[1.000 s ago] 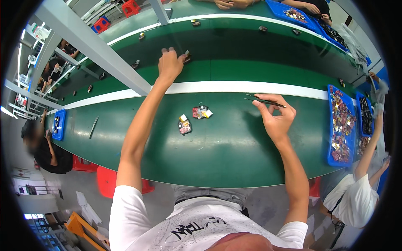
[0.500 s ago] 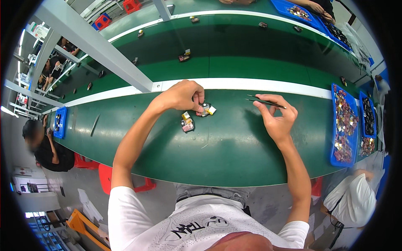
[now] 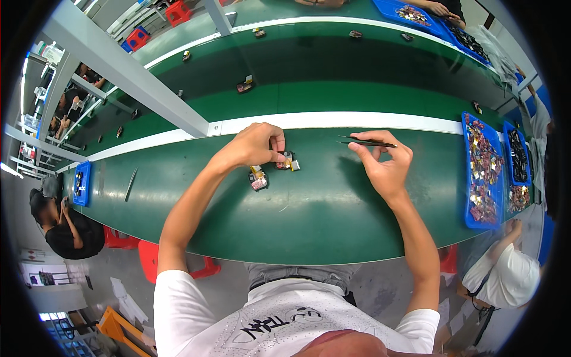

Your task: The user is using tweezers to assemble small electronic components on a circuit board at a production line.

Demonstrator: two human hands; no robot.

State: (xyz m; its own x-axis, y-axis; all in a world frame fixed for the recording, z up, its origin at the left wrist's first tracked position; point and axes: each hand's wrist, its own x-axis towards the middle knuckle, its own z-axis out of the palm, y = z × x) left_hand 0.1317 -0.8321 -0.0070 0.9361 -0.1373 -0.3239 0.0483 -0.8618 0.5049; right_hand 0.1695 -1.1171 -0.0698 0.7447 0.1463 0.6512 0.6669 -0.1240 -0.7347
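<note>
Fingers of my left hand (image 3: 260, 146) are closed on the edge of a small electronic assembly (image 3: 288, 162), which has a dark shell, a reddish part and a silver-and-yellow piece sticking out to the right. It rests at the bench surface, partly hidden by the fingertips. A second, similar assembly (image 3: 259, 179) lies just below it and to the left, touched by no finger that I can see. Off to the right, my right hand (image 3: 389, 165) holds dark tweezers (image 3: 373, 143) between thumb and fingers, tips pointing left and apart from both assemblies.
The green bench (image 3: 333, 220) is bordered at the back by a white rail (image 3: 345, 119). Beyond it, a belt (image 3: 321, 65) carries scattered assemblies. A blue tray (image 3: 483, 221) of parts stands right, another blue tray (image 3: 83, 183) far left. A grey post (image 3: 148, 77) slants overhead. Co-workers sit on both sides.
The view has shifted slightly. Pieces on the belt appear further left. My left hand keeps its grip on the assembly, whose silver piece now sits at a slightly different angle. The tweezers remain held.
</note>
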